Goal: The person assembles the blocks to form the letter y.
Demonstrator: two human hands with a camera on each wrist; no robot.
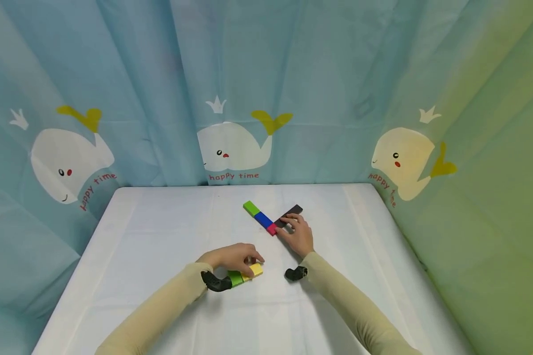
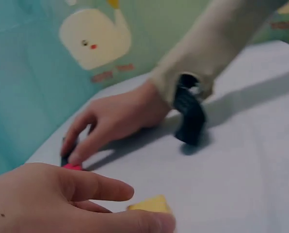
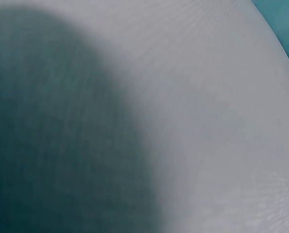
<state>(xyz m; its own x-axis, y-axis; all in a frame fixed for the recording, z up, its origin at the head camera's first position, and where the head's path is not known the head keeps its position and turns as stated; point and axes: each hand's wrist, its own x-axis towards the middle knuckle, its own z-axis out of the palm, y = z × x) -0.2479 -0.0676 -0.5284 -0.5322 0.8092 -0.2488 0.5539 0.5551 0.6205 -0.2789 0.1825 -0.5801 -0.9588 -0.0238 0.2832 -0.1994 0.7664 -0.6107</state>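
Observation:
My right hand (image 1: 297, 235) is at the near end of a black block (image 1: 295, 210), thumb and fingertips on either side of it. That end meets a small red block (image 1: 272, 229), which continues into a blue block (image 1: 263, 220) and a light green block (image 1: 250, 208), together forming a V. Nearer to me, my left hand (image 1: 235, 257) hovers over a row with a yellow block (image 1: 256, 269) and a green block (image 1: 236, 278). Its thumb lies at the yellow block; the index finger stretches out apart from it, as the left wrist view also shows.
All the blocks lie on a white-covered table (image 1: 169, 222). A blue-green curtain (image 1: 337, 98) with whale prints stands behind and beside it. Black wrist straps (image 1: 296, 273) hang below the sleeves. A blurred dark shape covers much of the right wrist view.

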